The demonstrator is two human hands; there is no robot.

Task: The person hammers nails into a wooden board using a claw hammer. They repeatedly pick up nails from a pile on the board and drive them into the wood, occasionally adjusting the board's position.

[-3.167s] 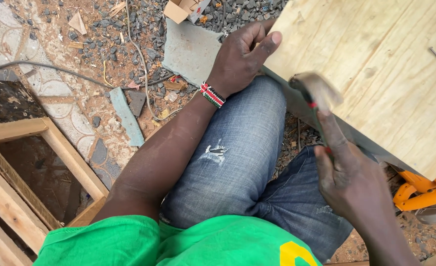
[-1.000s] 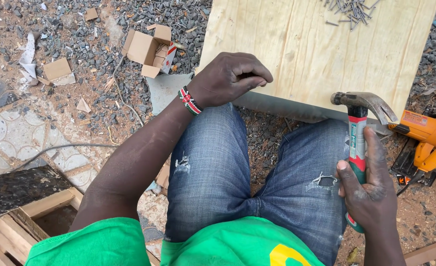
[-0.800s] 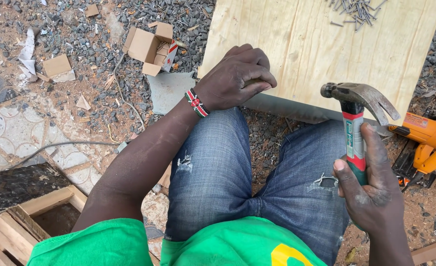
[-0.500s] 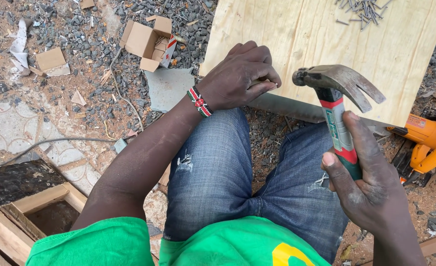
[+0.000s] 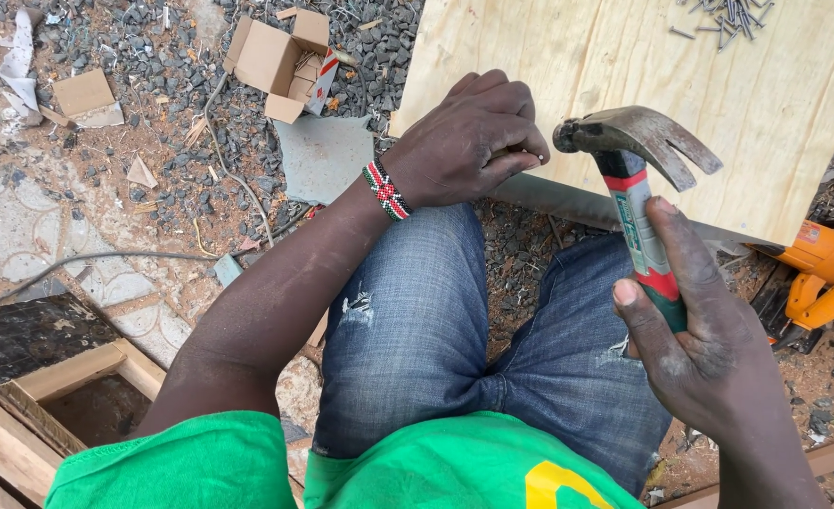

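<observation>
My left hand (image 5: 469,137) rests on the near edge of a pale plywood board (image 5: 624,66) and pinches a small nail (image 5: 528,153) between thumb and fingers, its head showing. My right hand (image 5: 695,344) grips the red-and-green handle of a claw hammer (image 5: 636,155). The hammer's steel head hangs just right of the nail, almost touching it. A beaded wristband is on my left wrist. I sit with my knees in blue jeans under the board's edge.
A pile of loose nails (image 5: 723,14) lies on the board's far side. An orange power tool (image 5: 827,273) sits at the right. An open cardboard box (image 5: 280,61) and scraps lie on the gravel, a wooden frame (image 5: 49,396) at lower left.
My right hand has swung the hammer leftward from beside the orange tool, so its head now sits next to the nail. My left hand stays on the board's edge.
</observation>
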